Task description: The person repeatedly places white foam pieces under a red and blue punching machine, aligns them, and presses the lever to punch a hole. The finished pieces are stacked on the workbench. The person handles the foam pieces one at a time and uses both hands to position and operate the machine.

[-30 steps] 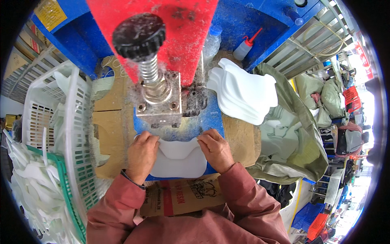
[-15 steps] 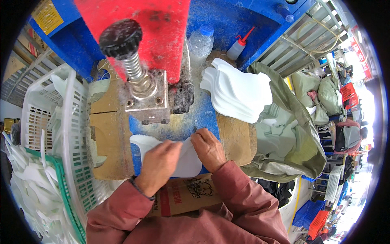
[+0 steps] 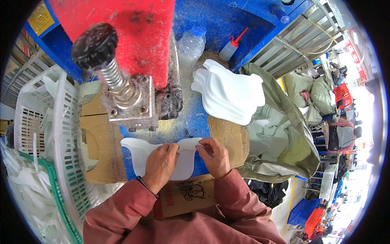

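A flat white cut-out piece (image 3: 186, 163) with a curved outline, like a thin foam sheet, lies at the front of the blue work surface (image 3: 198, 127). My left hand (image 3: 161, 166) is closed on the middle of its far edge, fingers pressed together. At the piece's right corner, my right hand (image 3: 216, 158) pinches the edge between thumb and fingers. Just beyond the piece stands the metal head (image 3: 132, 103) of a red and blue machine, with a black knob (image 3: 95, 46) and a spring. A stack of similar white pieces (image 3: 239, 91) sits to the far right.
A white crate (image 3: 71, 134) and a green-rimmed basket (image 3: 53, 179), both with white pieces, stand at left. An open green sack (image 3: 302, 150) of white pieces is at right. Behind are a clear bottle (image 3: 192, 44) and a red-tipped squeeze bottle (image 3: 228, 51). Cardboard (image 3: 103, 142) flanks the surface.
My right hand has shifted from the piece's middle to its right corner, which now shows. My left hand, blurred before, now rests on the far edge. The whole view has shifted slightly.
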The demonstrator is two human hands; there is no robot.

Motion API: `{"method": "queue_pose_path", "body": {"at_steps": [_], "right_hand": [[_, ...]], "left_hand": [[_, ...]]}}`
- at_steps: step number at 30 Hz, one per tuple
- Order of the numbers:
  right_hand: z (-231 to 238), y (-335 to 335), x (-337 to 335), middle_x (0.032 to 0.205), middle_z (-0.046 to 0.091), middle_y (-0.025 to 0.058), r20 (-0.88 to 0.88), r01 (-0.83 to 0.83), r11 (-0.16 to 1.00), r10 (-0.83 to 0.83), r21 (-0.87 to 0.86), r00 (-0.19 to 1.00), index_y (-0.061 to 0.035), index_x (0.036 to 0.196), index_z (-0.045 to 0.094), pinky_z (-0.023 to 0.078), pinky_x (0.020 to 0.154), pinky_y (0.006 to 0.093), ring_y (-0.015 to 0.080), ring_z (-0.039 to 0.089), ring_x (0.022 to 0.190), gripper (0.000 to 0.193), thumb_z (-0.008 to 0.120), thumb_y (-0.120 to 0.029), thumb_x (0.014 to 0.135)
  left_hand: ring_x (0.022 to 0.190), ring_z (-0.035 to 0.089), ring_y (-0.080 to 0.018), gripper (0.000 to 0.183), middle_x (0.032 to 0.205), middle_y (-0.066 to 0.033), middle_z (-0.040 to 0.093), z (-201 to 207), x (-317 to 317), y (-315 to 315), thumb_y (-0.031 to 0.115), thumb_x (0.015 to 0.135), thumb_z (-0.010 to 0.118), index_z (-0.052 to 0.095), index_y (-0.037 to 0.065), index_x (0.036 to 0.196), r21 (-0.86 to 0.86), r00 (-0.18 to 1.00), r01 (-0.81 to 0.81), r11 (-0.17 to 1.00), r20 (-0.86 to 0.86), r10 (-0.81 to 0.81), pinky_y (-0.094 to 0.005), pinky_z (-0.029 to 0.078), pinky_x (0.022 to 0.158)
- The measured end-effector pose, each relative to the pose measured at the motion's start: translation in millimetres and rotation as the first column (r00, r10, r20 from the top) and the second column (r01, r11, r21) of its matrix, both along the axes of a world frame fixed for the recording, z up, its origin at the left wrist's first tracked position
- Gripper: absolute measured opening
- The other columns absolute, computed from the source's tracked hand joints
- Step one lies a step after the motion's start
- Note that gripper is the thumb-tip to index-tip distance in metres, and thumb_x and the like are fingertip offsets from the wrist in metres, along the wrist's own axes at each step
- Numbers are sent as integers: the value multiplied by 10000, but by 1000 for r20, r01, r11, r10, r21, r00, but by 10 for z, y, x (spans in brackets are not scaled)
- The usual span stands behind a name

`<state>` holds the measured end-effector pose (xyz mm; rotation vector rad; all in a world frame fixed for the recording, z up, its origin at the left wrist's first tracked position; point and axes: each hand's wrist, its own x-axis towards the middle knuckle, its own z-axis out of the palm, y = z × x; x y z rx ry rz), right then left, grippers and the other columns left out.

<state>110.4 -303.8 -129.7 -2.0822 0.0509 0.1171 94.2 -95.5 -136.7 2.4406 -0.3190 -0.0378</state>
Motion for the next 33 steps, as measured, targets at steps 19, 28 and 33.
{"method": "queue_pose_path", "body": {"at_steps": [19, 28, 33], "right_hand": [[-60, 70, 123, 894, 694, 90, 221, -7, 992, 34, -126, 975, -39, 1002, 729, 523, 648, 305, 172, 651, 701, 92, 777, -38, 923], [-98, 25, 121, 948, 703, 111, 296, -14, 983, 69, -183, 953, -40, 1035, 777, 551, 685, 352, 255, 695, 778, 112, 762, -40, 924], [-99, 21, 122, 985, 694, 120, 227, -8, 981, 53, -195, 972, -64, 1044, 778, 579, 734, 411, 323, 720, 856, 125, 760, -74, 921]], "left_hand": [[863, 711, -376, 222, 939, -144, 705, 40, 9, -24, 59, 893, 753, 636, 53, 1082, -25, 998, -58, 998, -19, 57, -466, 569, 720], [860, 709, -373, 224, 935, -144, 703, 37, 9, -40, 48, 890, 754, 634, 48, 1079, -3, 998, -65, 998, -19, 65, -464, 569, 722], [854, 703, -370, 221, 929, -142, 695, 33, 12, -35, 52, 897, 749, 629, 51, 1083, -13, 998, -59, 998, -13, 58, -464, 564, 717]]}}
